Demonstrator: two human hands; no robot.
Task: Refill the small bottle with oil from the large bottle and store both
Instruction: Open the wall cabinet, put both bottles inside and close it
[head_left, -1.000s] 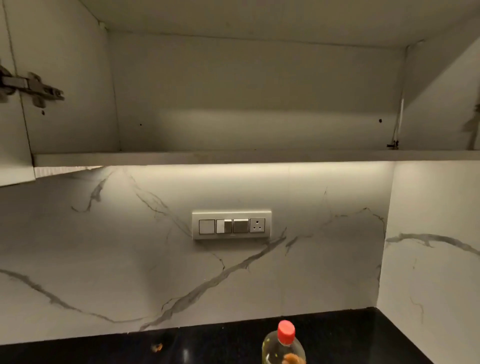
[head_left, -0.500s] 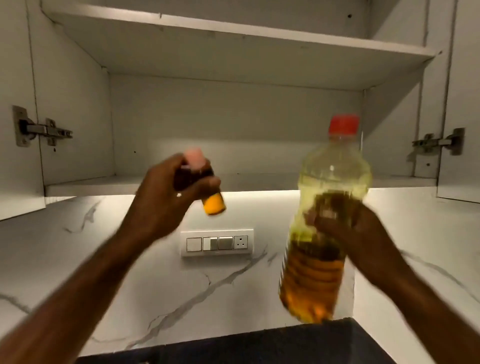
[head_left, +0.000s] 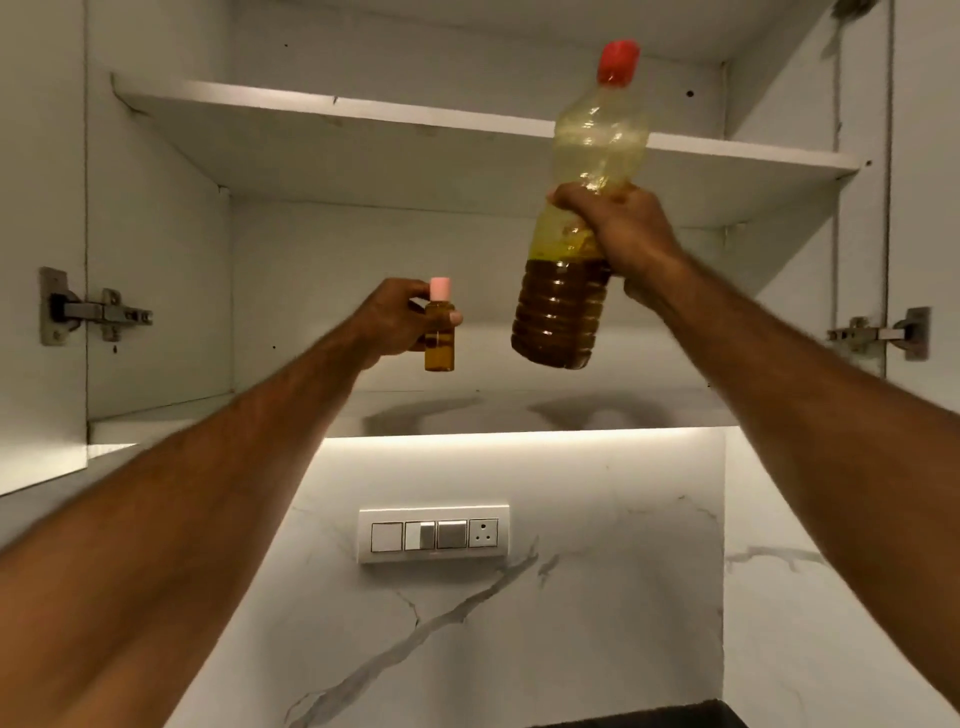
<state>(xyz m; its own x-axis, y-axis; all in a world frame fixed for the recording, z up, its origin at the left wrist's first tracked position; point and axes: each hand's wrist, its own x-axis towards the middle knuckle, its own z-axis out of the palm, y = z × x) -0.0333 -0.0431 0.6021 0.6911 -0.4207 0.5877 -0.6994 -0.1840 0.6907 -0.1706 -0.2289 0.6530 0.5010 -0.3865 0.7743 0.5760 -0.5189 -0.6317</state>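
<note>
Lower shelf (head_left: 519, 410) bare, seemingly unobstructed

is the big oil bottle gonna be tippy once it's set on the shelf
Probably fairly stable: the large bottle holds oil only in its lower half, so weight sits low. Its thin, dented upper wall likely flexes under the right hand. Oily film could make it slippery.

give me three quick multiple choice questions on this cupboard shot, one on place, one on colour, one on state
1. Where is the small amber plastic bottle?
A. on the lower shelf
B. held above the lower white shelf
C. on the counter

2. What colour is the cap on the large clear plastic oil bottle?
A. red
B. green
C. white

3. How full is the large bottle?
A. empty
B. full to the cap
C. roughly half full

Answers:
1 B, the left hand holds it in the air.
2 A, its cap is red.
3 C, oil reaches about mid-height, near the right hand.
</note>
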